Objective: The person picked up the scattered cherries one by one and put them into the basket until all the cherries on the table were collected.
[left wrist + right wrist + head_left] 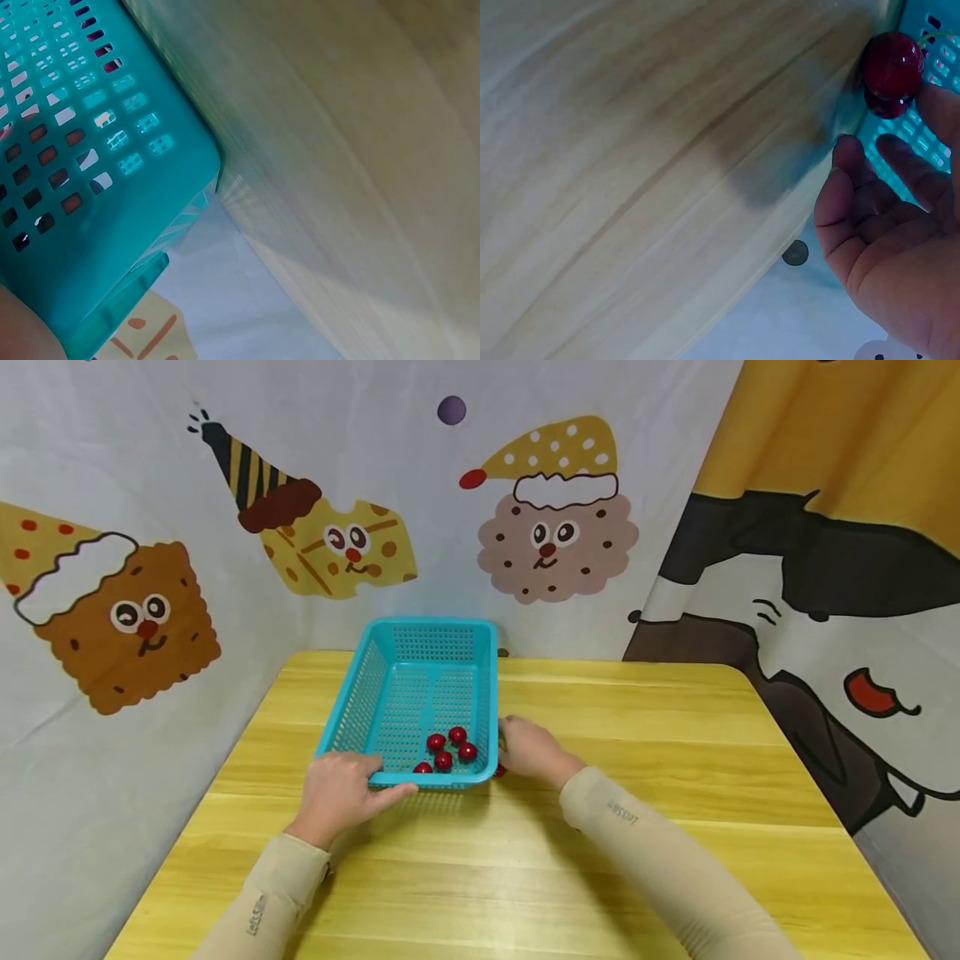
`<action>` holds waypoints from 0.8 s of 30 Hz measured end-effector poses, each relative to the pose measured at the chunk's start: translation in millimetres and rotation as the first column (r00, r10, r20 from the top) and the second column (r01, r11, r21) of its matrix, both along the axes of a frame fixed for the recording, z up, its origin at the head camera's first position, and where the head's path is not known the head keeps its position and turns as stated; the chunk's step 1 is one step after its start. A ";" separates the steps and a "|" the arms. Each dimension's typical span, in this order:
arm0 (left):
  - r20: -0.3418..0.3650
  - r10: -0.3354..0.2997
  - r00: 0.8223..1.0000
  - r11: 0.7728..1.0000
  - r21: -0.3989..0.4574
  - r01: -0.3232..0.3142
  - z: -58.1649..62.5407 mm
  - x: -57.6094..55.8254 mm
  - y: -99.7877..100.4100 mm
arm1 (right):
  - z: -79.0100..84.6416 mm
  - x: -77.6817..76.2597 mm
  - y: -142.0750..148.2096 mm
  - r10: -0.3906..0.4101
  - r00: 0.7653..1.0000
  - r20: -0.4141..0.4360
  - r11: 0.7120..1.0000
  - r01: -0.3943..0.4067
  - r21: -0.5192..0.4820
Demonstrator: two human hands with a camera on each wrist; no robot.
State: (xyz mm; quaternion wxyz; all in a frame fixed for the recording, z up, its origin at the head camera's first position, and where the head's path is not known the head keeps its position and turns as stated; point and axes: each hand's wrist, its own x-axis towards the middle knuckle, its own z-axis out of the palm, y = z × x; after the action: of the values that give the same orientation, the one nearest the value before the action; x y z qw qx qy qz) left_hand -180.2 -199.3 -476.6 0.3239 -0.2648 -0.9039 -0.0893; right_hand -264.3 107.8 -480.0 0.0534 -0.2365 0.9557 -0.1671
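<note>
A turquoise plastic basket [487, 693] with perforated walls stands on the table. Several red cherries [443, 761] lie inside at its near end. My left hand [341, 793] grips the near left corner, with its thumb along the rim. Outside the basket's right wall is my right hand [534, 750]. Its curled fingers [836, 206] show in the right wrist view beside two red cherries [892, 66], whose thin green stem runs toward the frame's edge. One fingertip is close to or touching these cherries. Whether it pinches the stem is hidden.
The basket stands on a wooden table [637, 727] near its back edge. Behind it hangs a pale cloth [420, 468] printed with cartoon biscuits and cheese. At the right is a yellow and dark printed cloth [862, 460].
</note>
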 end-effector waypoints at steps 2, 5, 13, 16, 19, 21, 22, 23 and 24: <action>0.001 0.002 1.000 1.000 -0.002 -0.002 -0.3 0.2 -0.1 | -1.4 1.6 -0.3 0.023 0.999 -0.022 1.000 -0.023 0.006; -0.003 0.006 1.000 1.000 -0.008 -0.006 -0.8 0.5 -0.2 | -3.3 4.5 -0.7 0.050 0.997 -0.064 0.999 -0.049 0.014; 0.001 0.021 1.000 1.000 -0.020 -0.021 -1.9 1.3 -0.7 | -6.2 3.5 -0.9 0.060 0.993 -0.099 0.998 -0.058 0.030; 0.012 0.021 1.000 1.000 -0.023 -0.020 -3.2 0.9 -0.4 | -0.4 0.2 4.7 0.038 0.997 -0.065 0.999 -0.035 0.041; 0.032 0.028 0.999 0.999 -0.033 -0.027 -5.1 0.3 -0.7 | 16.1 -7.7 16.8 -0.050 0.995 -0.084 0.997 0.055 0.058; 0.043 0.033 0.999 0.999 -0.041 -0.032 -6.0 -0.3 -1.0 | 34.3 -15.7 26.3 -0.157 0.977 -0.142 0.986 0.163 0.034; 0.047 0.036 0.998 0.998 -0.044 -0.034 -6.2 -0.5 -1.3 | 44.9 -19.7 30.6 -0.216 0.961 -0.173 0.976 0.219 -0.002; 0.052 0.038 0.998 0.998 -0.046 -0.036 -6.2 -0.6 -1.4 | 55.6 -23.5 34.0 -0.268 0.941 -0.206 0.963 0.264 -0.049; 0.053 0.039 0.998 0.998 -0.046 -0.036 -6.0 -0.5 -1.6 | 66.7 -26.2 35.7 -0.307 0.924 -0.229 0.951 0.290 -0.107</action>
State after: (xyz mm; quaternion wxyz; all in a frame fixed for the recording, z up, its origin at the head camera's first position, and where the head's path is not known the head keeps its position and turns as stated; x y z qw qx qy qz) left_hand -180.7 -200.8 -482.6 0.2948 -0.2526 -0.9189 -0.0700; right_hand -290.5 143.5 -413.3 -0.0982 -0.1086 0.9733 -0.1769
